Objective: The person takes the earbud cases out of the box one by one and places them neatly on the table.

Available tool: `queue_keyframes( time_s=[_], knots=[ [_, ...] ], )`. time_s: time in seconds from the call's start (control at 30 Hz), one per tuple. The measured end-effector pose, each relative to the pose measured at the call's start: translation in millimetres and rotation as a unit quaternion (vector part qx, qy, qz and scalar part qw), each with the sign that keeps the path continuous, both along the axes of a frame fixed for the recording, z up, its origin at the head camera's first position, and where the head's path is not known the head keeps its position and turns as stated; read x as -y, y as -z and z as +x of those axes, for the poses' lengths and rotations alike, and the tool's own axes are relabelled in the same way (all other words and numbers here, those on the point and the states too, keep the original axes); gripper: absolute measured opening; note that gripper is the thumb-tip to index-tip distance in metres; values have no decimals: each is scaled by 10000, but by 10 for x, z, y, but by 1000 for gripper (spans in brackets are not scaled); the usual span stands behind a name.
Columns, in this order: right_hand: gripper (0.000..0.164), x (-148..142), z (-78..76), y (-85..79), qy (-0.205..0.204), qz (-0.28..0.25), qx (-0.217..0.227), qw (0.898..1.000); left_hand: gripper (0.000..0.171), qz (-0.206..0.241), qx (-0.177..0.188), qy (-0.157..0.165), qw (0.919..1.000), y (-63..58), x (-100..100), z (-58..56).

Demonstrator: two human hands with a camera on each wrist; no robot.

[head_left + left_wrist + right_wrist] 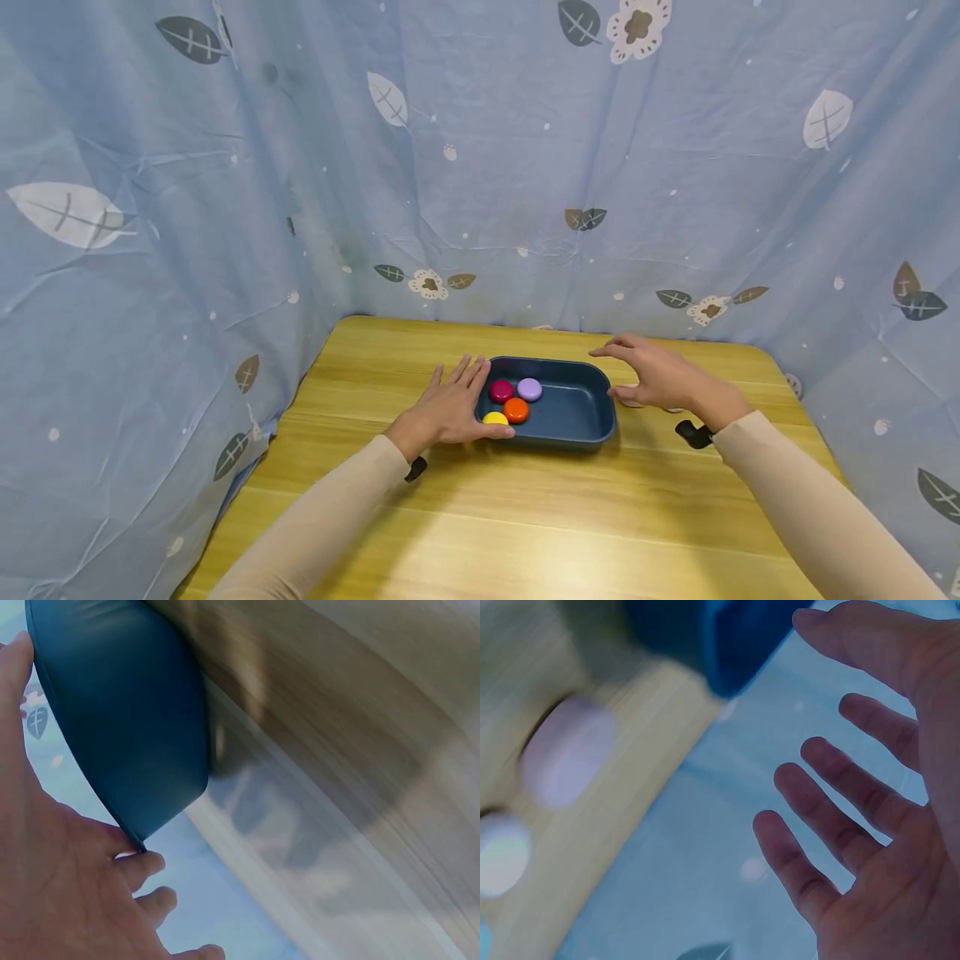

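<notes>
A dark blue rectangular tray (573, 408) sits on the table. Crimson (501, 390), lilac (529, 389), orange (516, 410) and yellow (496, 417) round pieces lie in its left half, the yellow partly hidden by the thumb. My left hand (453, 412) rests against the tray's left end with fingers spread and thumb along the front rim; the left wrist view shows the tray's outer wall (124, 712) beside it. At the tray's right end my right hand (660, 375) hovers, fingers apart and holding nothing. Its thumb is near the rim; contact is unclear.
Beside the tray on the right lie a pale pink disc (568, 752), a whitish disc (501, 855) and a light blue piece (484, 941) cut off by the frame. A patterned blue curtain (510, 167) surrounds the wooden table (525, 525) at the back and sides.
</notes>
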State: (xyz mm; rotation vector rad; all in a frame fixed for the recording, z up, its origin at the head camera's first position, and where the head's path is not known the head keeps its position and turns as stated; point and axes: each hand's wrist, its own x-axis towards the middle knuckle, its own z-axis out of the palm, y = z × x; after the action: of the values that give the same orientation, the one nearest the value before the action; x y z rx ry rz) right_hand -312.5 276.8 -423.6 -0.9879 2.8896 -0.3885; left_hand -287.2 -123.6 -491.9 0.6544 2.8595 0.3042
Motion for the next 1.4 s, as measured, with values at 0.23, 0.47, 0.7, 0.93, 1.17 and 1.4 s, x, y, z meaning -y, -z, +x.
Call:
queue_keyframes(
  time_s=[0.23,0.47,0.7,0.93,1.17,1.4],
  knots=[
    [65,485,-70,-3,-674,135,45,9976,142,184,204,-54,9996,28,19,-35],
    [67,773,-206,101,-911,339,344,9947,146,596,580,-178,9964,56,-2,-77],
    [68,942,-348,209,-1171,533,769,9887,145,997,739,-300,9918,66,-34,-87],
    [69,1059,-419,292,-1300,649,978,9845,148,1288,998,-413,9858,77,-49,-86],
    [68,1132,-463,374,-1357,857,991,9821,149,1311,1132,-427,9840,69,-52,-101],
    [65,1225,-490,469,-1389,935,950,9813,150,1333,1117,-376,9840,89,-28,-105]
  ],
)
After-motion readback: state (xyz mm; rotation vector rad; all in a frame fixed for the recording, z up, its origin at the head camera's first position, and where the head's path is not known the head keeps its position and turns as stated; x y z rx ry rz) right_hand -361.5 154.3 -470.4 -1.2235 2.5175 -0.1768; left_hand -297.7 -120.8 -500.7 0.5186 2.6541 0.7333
